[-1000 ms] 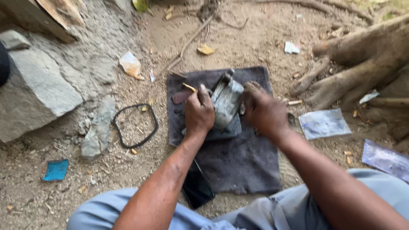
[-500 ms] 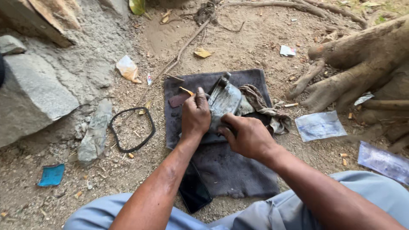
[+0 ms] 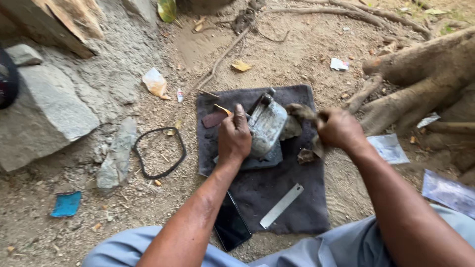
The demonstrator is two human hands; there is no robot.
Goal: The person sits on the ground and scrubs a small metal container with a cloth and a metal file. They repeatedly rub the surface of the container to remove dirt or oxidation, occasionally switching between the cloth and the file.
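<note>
metal part (image 3: 267, 126) mid-cloth (image 3: 297, 207), rubber ring (image 3: 159, 152) left on dirt, ruler (image 3: 282, 205) near edge, phone (image 3: 231, 226) beside, roots (image 3: 420, 79) right

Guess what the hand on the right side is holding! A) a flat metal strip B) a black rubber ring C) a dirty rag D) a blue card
C: the right hand is closed on a dirty rag beside the grey metal part; the strip, ring and blue card lie untouched.
</note>
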